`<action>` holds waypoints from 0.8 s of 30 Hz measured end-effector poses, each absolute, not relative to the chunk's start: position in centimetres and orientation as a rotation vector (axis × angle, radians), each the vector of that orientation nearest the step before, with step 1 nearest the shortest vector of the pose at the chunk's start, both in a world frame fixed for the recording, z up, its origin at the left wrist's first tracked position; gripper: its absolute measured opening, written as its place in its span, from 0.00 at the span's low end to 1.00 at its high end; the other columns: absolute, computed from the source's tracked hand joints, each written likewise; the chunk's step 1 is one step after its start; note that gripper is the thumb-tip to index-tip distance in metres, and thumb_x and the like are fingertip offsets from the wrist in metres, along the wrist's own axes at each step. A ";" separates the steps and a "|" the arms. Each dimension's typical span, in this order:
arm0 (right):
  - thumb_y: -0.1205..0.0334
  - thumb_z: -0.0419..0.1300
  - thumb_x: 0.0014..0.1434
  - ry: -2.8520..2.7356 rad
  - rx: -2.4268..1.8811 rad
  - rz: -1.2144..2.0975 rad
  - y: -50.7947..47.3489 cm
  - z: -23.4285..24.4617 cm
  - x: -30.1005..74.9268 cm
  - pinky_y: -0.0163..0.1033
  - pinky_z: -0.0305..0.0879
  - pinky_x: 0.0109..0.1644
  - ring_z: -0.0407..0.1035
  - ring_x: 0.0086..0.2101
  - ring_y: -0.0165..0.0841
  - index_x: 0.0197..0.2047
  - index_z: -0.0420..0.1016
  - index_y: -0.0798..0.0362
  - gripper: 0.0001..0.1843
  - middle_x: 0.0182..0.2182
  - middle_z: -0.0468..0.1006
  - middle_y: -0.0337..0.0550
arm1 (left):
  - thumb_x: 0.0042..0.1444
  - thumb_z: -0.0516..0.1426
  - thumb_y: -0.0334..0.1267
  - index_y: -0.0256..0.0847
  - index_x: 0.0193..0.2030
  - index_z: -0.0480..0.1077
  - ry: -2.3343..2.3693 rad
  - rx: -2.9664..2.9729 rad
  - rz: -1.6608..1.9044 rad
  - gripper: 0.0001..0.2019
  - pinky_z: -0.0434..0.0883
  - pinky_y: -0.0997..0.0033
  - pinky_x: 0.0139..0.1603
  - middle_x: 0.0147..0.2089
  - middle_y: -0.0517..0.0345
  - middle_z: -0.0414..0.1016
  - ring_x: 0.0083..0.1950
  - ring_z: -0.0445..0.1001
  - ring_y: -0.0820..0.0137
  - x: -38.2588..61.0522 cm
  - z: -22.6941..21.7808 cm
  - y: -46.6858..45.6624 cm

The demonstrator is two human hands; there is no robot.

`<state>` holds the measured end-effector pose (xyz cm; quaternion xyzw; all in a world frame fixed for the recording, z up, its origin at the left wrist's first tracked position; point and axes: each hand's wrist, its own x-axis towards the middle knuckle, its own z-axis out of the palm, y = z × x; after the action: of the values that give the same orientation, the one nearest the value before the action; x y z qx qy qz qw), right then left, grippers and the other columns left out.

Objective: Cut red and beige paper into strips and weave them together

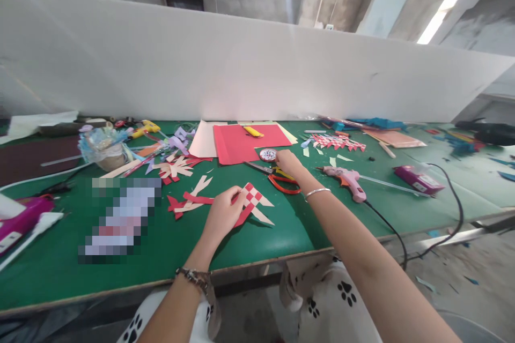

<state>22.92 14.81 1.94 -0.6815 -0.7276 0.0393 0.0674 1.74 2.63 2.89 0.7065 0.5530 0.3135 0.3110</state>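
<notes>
On the green worktop point(48, 273) we count two glue guns, the first glue gun point(20, 218) at far left. Our left hand point(223, 215), fingers bent close together, holds down one red-and-cream woven piece point(255, 199) near the front edge; our right hand point(286, 161) touches one round patterned roll point(268, 155), and we cannot tell how its fingers are set. Beside it lie one pair of scissors point(284, 181) and the second glue gun point(348, 179).
</notes>
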 end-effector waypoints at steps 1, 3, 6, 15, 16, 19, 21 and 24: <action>0.76 0.50 0.54 -2.176 -2.040 0.114 14.7 2.0 23.0 0.35 0.60 0.42 0.69 0.41 0.38 0.41 0.74 0.65 0.14 0.40 0.75 0.60 | 0.56 0.44 0.47 0.41 0.25 0.63 1.457 1.864 0.828 0.16 0.57 0.75 0.29 0.22 0.63 0.63 0.28 0.64 0.70 1.7 2.9 2.7; 0.76 0.49 0.54 -2.141 -2.004 0.112 14.2 2.1 23.1 0.35 0.60 0.44 0.69 0.42 0.37 0.42 0.73 0.65 0.15 0.41 0.75 0.59 | 0.56 0.44 0.47 0.41 0.25 0.63 1.455 1.869 0.820 0.16 0.57 0.75 0.29 0.22 0.63 0.63 0.27 0.64 0.70 1.7 3.0 2.7; 0.76 0.49 0.55 -2.091 -1.934 0.117 12.8 2.6 23.2 0.35 0.60 0.46 0.69 0.42 0.36 0.41 0.74 0.63 0.16 0.41 0.75 0.57 | 0.56 0.44 0.46 0.41 0.24 0.61 1.468 1.897 0.747 0.15 0.57 0.75 0.28 0.22 0.63 0.63 0.28 0.65 0.70 1.6 3.1 2.5; 0.67 0.57 0.50 -1.751 -1.464 0.522 4.7 2.4 22.5 0.35 0.68 0.36 0.73 0.30 0.32 0.29 0.77 0.56 0.07 0.29 0.79 0.43 | 0.56 0.47 0.40 0.40 0.30 0.67 1.600 2.315 0.415 0.11 0.59 0.70 0.30 0.32 0.53 0.70 0.34 0.69 0.65 1.8 2.5 2.0; 0.66 0.58 0.49 -1.688 -1.423 0.600 4.0 2.3 22.4 0.36 0.69 0.35 0.73 0.29 0.33 0.29 0.77 0.56 0.07 0.28 0.80 0.43 | 0.54 0.49 0.40 0.40 0.33 0.69 1.625 2.349 0.462 0.10 0.61 0.69 0.33 0.36 0.51 0.71 0.37 0.70 0.63 1.8 2.5 2.1; 0.62 0.60 0.47 -1.512 -1.278 0.805 2.6 2.4 21.4 0.37 0.71 0.34 0.74 0.28 0.33 0.29 0.77 0.55 0.07 0.27 0.80 0.43 | 0.51 0.53 0.40 0.39 0.43 0.68 1.653 2.314 0.756 0.13 0.63 0.63 0.41 0.43 0.49 0.71 0.44 0.68 0.59 1.8 2.6 2.1; 0.61 0.61 0.47 -1.442 -1.156 0.880 1.9 2.8 20.4 0.37 0.72 0.34 0.74 0.29 0.33 0.29 0.76 0.55 0.07 0.28 0.80 0.43 | 0.52 0.52 0.42 0.40 0.42 0.68 1.531 2.118 0.908 0.13 0.65 0.63 0.43 0.42 0.51 0.72 0.43 0.69 0.62 2.0 3.1 2.0; 0.63 0.59 0.50 -1.508 -1.025 0.753 1.1 3.1 19.0 0.35 0.72 0.35 0.75 0.29 0.31 0.30 0.76 0.54 0.05 0.28 0.80 0.42 | 0.52 0.52 0.46 0.40 0.37 0.70 1.282 1.719 0.935 0.13 0.67 0.67 0.42 0.38 0.54 0.75 0.40 0.71 0.65 2.4 4.0 1.6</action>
<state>19.00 1.11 3.13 -0.4334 -0.6375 0.3182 0.5518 2.42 1.56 3.96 0.6764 0.5046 0.3680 0.3904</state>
